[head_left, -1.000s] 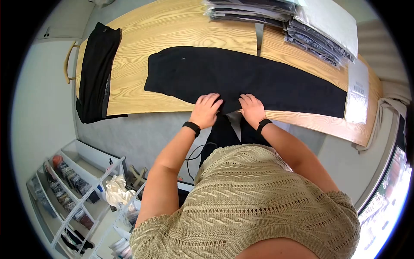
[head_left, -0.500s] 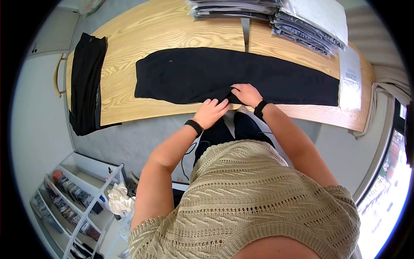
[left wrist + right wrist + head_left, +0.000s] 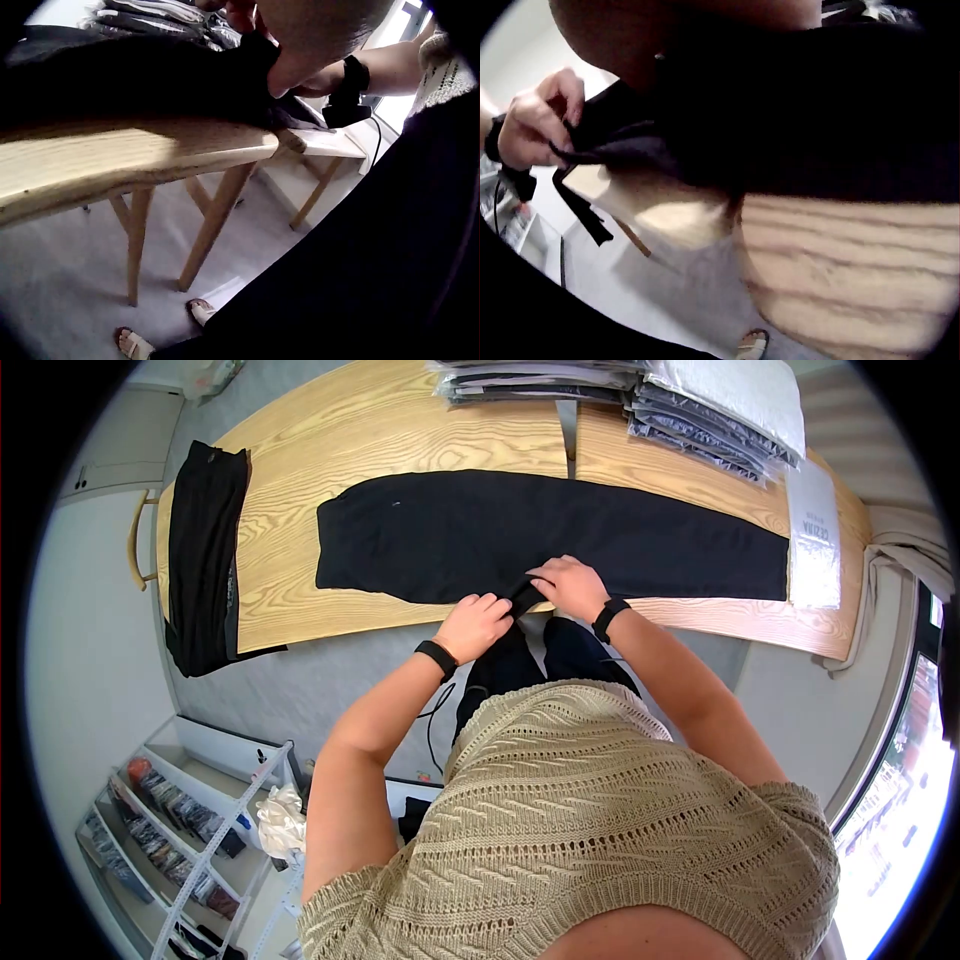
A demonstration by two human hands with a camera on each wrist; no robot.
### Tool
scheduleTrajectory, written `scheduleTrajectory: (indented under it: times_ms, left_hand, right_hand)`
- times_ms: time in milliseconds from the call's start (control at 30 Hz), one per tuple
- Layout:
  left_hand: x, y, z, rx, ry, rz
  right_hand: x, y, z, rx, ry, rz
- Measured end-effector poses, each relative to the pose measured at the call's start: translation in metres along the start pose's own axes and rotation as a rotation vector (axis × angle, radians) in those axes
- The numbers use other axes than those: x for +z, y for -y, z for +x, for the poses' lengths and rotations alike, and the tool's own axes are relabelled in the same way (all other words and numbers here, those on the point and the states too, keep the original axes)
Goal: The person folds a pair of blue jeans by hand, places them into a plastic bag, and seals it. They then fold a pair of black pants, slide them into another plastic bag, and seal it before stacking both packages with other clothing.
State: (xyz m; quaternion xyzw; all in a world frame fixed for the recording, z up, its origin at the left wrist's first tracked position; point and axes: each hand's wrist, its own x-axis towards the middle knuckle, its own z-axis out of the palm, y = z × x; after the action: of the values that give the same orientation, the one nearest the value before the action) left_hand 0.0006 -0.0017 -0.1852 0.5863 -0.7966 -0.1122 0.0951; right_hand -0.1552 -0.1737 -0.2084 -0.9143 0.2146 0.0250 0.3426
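Note:
A pair of black trousers (image 3: 440, 535), folded lengthwise, lies across the wooden table (image 3: 290, 540). At its near edge my left hand (image 3: 475, 626) pinches the cloth between thumb and fingers; the right wrist view shows that left hand (image 3: 536, 124) drawing up a fold. Close beside it, my right hand (image 3: 572, 588) grips the same raised black fold with bent fingers. From the left wrist view, the trousers (image 3: 135, 82) lie along the tabletop, and the back of a hand hides part of the held cloth.
Another folded black garment (image 3: 205, 550) hangs over the table's left end. Stacks of bagged clothes (image 3: 700, 445) stand at the back right, near a clear plastic bag (image 3: 815, 545). A gap between two tabletops shows at the back. White shelving (image 3: 190, 840) stands lower left.
My hands, earlier spread on the near edge, have come closer together and now hold a raised fold of the trousers. The head view has shifted slightly; the trousers otherwise lie much the same.

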Motion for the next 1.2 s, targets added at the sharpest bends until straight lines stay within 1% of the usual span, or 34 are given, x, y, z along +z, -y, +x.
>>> scheduleTrajectory:
  times_ms: [33,67,100,133,200,233,300,333,367,400,467,500,600,667,700,733,800,900,933,1000,1067,1133,1167,1200]
  left_hand:
    - [-0.001,-0.001,-0.002,0.008,-0.056,-0.024]
    - [-0.001,-0.002,-0.003,0.015,-0.112,-0.048]
    - [0.0,-0.003,-0.005,0.014,-0.111,-0.048]
    - [0.002,-0.005,-0.007,-0.005,-0.108,-0.073]
    - [0.005,-0.004,-0.008,-0.028,-0.104,-0.096]
    - [0.006,-0.004,-0.009,-0.033,-0.134,-0.125]
    - [0.006,-0.005,-0.013,-0.043,-0.155,-0.154]
    - [0.005,-0.006,-0.014,-0.101,-0.143,-0.165]
    - [0.003,-0.004,-0.015,-0.156,-0.134,-0.174]
    - [0.003,-0.001,-0.017,-0.155,-0.132,-0.169]
    - [0.001,0.01,-0.021,-0.329,-0.228,-0.041]
    - [0.006,0.02,-0.026,-0.397,-0.165,0.028]
    - [0.018,0.049,-0.042,-0.493,-0.117,0.274]
    - [0.017,0.065,-0.052,-0.579,-0.021,0.309]
    - [0.016,0.072,-0.059,-0.597,0.004,0.327]
    - [0.017,0.079,-0.066,-0.597,-0.002,0.34]
    - [0.016,0.089,-0.078,-0.585,-0.019,0.336]
    - [0.015,0.094,-0.085,-0.556,-0.034,0.291]
    - [0.015,0.093,-0.085,-0.556,-0.037,0.29]
    - [0.014,0.092,-0.086,-0.545,-0.059,0.269]
    - [0.013,0.097,-0.087,-0.543,-0.089,0.259]
    - [0.008,0.104,-0.088,-0.559,-0.177,0.092]
    - [0.007,0.108,-0.086,-0.555,-0.177,0.093]
    - [0.001,0.113,-0.082,-0.671,-0.17,-0.008]
  right_hand:
    - [0.0,0.003,-0.006,0.0,0.0,0.002]
    - [0.0,0.006,-0.014,-0.117,-0.047,-0.07]
    - [0.001,0.008,-0.021,-0.235,-0.095,-0.142]
    - [0.005,0.007,-0.026,-0.29,-0.116,-0.169]
    - [0.013,0.008,-0.029,-0.279,-0.128,-0.219]
    - [0.017,0.009,-0.028,-0.282,-0.126,-0.214]
    - [0.027,0.011,-0.028,-0.23,-0.188,-0.344]
    - [0.031,0.011,-0.027,-0.232,-0.187,-0.336]
    - [0.034,0.011,-0.025,-0.184,-0.175,-0.317]
    - [0.035,0.011,-0.023,-0.136,-0.163,-0.3]
    - [0.035,0.01,-0.023,-0.121,-0.177,-0.298]
    - [0.035,0.009,-0.024,-0.143,-0.179,-0.302]
    - [0.032,0.008,-0.026,-0.181,-0.186,-0.3]
    - [0.03,0.005,-0.027,-0.196,-0.187,-0.295]
    - [0.029,0.002,-0.028,-0.215,-0.186,-0.34]
    - [0.026,0.0,-0.028,-0.233,-0.185,-0.385]
    - [0.017,-0.009,-0.035,-0.187,-0.225,-0.47]
    - [0.006,-0.022,-0.05,-0.118,-0.247,-0.359]
    - [0.006,-0.028,-0.053,-0.118,-0.247,-0.361]
    - [0.006,-0.04,-0.057,-0.032,-0.356,-0.276]
    - [0.001,-0.051,-0.06,-0.019,-0.348,-0.252]
    - [-0.012,-0.055,-0.059,-0.036,-0.282,-0.081]
    - [-0.016,-0.056,-0.057,0.02,-0.35,0.066]
    - [-0.022,-0.054,-0.053,0.139,-0.372,0.189]
